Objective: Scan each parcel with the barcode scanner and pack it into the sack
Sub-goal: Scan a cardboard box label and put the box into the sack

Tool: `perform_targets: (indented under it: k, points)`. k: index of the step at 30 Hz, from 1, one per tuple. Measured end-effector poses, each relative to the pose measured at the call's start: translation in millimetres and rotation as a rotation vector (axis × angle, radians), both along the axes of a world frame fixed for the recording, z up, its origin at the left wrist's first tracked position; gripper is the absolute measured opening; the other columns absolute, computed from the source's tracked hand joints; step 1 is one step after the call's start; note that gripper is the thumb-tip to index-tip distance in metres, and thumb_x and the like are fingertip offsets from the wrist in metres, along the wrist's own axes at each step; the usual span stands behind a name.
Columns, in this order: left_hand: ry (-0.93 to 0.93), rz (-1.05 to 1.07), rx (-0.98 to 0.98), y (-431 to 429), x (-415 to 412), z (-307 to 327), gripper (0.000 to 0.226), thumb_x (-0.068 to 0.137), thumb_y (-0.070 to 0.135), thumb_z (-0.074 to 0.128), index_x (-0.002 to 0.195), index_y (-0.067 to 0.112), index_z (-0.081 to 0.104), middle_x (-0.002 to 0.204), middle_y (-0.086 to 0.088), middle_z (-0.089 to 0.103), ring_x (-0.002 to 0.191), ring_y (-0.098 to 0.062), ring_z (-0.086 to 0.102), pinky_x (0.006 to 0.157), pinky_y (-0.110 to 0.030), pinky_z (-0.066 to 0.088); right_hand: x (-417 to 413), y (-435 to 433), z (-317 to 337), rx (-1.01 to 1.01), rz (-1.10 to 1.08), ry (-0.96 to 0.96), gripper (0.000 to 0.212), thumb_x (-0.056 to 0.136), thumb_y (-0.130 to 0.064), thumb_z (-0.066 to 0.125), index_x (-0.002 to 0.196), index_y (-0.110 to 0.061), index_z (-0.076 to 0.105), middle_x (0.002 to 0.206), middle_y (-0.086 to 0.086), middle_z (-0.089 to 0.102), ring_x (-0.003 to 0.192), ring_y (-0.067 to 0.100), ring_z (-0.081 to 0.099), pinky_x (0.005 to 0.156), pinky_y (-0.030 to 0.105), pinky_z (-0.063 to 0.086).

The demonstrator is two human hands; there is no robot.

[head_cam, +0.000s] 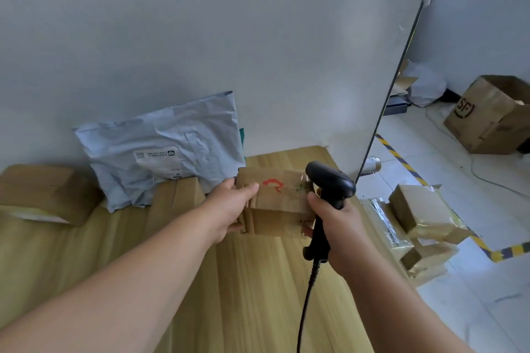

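A small brown cardboard parcel [279,200] with a red mark on its top is held just above the wooden table [243,281]. My left hand [233,209] grips its left end, thumb on top. My right hand [335,226] grips the handle of a black barcode scanner [329,183], whose head sits at the parcel's right edge. The scanner's cable [304,309] hangs down toward the bottom of the view. No sack is in view.
A crumpled blue-grey mailer bag [166,146] leans on the white wall behind the table. A brown box [43,192] lies at the table's far left. On the floor to the right lie several taped boxes [421,209], an open carton [490,114] and yellow-black floor tape [401,160].
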State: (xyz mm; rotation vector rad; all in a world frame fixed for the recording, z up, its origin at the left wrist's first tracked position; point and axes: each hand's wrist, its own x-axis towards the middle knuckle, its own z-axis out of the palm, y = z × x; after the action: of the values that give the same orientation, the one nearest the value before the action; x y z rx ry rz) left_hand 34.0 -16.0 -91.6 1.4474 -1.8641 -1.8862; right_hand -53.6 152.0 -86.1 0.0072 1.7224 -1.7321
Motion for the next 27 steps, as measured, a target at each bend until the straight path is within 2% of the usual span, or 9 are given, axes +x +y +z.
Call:
perform_targets:
  k: [3, 5, 9, 11, 15, 18, 21, 24, 27]
  points:
    - [0.061, -0.005, 0.000, 18.6, 30.0, 12.3, 0.027, 0.091, 0.026, 0.063, 0.115, 0.036, 0.056, 0.110, 0.005, 0.065, 0.095, -0.017, 0.062, 0.072, -0.036, 0.053, 24.9, 16.7, 12.1, -0.018, 0.007, 0.044, 0.010, 0.091, -0.022, 0.070, 0.097, -0.017, 0.064, 0.111, 0.021, 0.069, 0.086, 0.030, 0.067, 0.090, 0.057, 0.055]
    - [0.092, 0.006, -0.012, 29.8, 54.5, 22.1, 0.029, 0.090, 0.018, 0.064, 0.105, 0.041, 0.052, 0.108, 0.002, 0.064, 0.093, -0.018, 0.062, 0.076, -0.041, 0.053, 47.3, 28.0, 21.7, -0.012, 0.026, 0.057, 0.009, 0.091, -0.023, 0.070, 0.094, -0.018, 0.064, 0.104, 0.015, 0.068, 0.084, 0.028, 0.066, 0.089, 0.058, 0.054]
    - [0.106, 0.033, -0.050, 50.5, 114.6, 44.1, 0.050, 0.088, 0.002, 0.062, 0.116, 0.038, 0.043, 0.108, 0.001, 0.059, 0.096, -0.021, 0.059, 0.082, -0.045, 0.053, 99.8, 49.6, 42.1, -0.023, 0.059, 0.075, 0.009, 0.093, -0.025, 0.067, 0.094, -0.019, 0.061, 0.110, 0.030, 0.063, 0.078, 0.029, 0.063, 0.067, 0.049, 0.055]
    - [0.115, 0.025, -0.060, 63.7, 155.7, 57.4, 0.053, 0.087, -0.002, 0.062, 0.117, 0.036, 0.042, 0.106, 0.003, 0.056, 0.095, -0.020, 0.057, 0.083, -0.046, 0.055, 134.8, 61.6, 55.6, -0.026, 0.049, 0.095, 0.010, 0.095, -0.030, 0.065, 0.099, -0.025, 0.059, 0.108, 0.022, 0.066, 0.073, 0.034, 0.063, 0.060, 0.050, 0.053]
    - [0.116, -0.008, -0.109, 90.7, 243.0, 78.8, 0.053, 0.083, -0.007, 0.062, 0.113, 0.032, 0.044, 0.106, -0.004, 0.057, 0.099, -0.025, 0.060, 0.078, -0.047, 0.058, 211.8, 82.3, 76.5, 0.005, 0.000, 0.136, 0.012, 0.094, -0.044, 0.061, 0.094, -0.033, 0.054, 0.102, 0.019, 0.069, 0.056, 0.043, 0.060, 0.048, 0.037, 0.041]
    - [0.146, -0.028, -0.090, 106.9, 306.5, 92.4, 0.048, 0.081, -0.003, 0.062, 0.113, 0.026, 0.040, 0.102, -0.007, 0.055, 0.090, -0.024, 0.060, 0.077, -0.046, 0.057, 273.5, 92.7, 88.4, 0.030, -0.029, 0.142, 0.021, 0.089, -0.046, 0.066, 0.101, -0.032, 0.058, 0.101, 0.014, 0.066, 0.059, 0.041, 0.060, 0.050, 0.039, 0.045]
    - [0.230, 0.033, 0.063, 117.5, 364.6, 109.1, 0.035, 0.085, 0.025, 0.065, 0.106, 0.024, 0.036, 0.101, -0.005, 0.055, 0.085, -0.022, 0.059, 0.072, -0.043, 0.052, 332.8, 100.7, 97.2, 0.037, 0.006, 0.133, 0.039, 0.083, -0.046, 0.072, 0.114, -0.026, 0.059, 0.096, 0.013, 0.063, 0.064, 0.039, 0.060, 0.050, 0.039, 0.047]
    - [0.244, 0.119, 0.158, 117.6, 412.8, 124.1, 0.038, 0.086, 0.054, 0.060, 0.101, 0.025, 0.039, 0.104, -0.004, 0.059, 0.092, -0.026, 0.062, 0.073, -0.042, 0.052, 383.9, 103.5, 104.4, -0.001, 0.056, 0.110, 0.026, 0.089, -0.034, 0.070, 0.111, -0.023, 0.060, 0.093, 0.012, 0.067, 0.067, 0.035, 0.063, 0.051, 0.041, 0.049]
    - [0.281, 0.227, 0.191, 114.7, 455.8, 135.7, 0.028, 0.089, 0.042, 0.061, 0.105, 0.021, 0.050, 0.097, -0.004, 0.061, 0.082, -0.022, 0.061, 0.073, -0.041, 0.053, 426.1, 103.7, 112.9, -0.036, 0.085, 0.102, 0.015, 0.092, -0.025, 0.068, 0.105, -0.018, 0.062, 0.085, 0.009, 0.068, 0.072, 0.030, 0.060, 0.059, 0.044, 0.049]
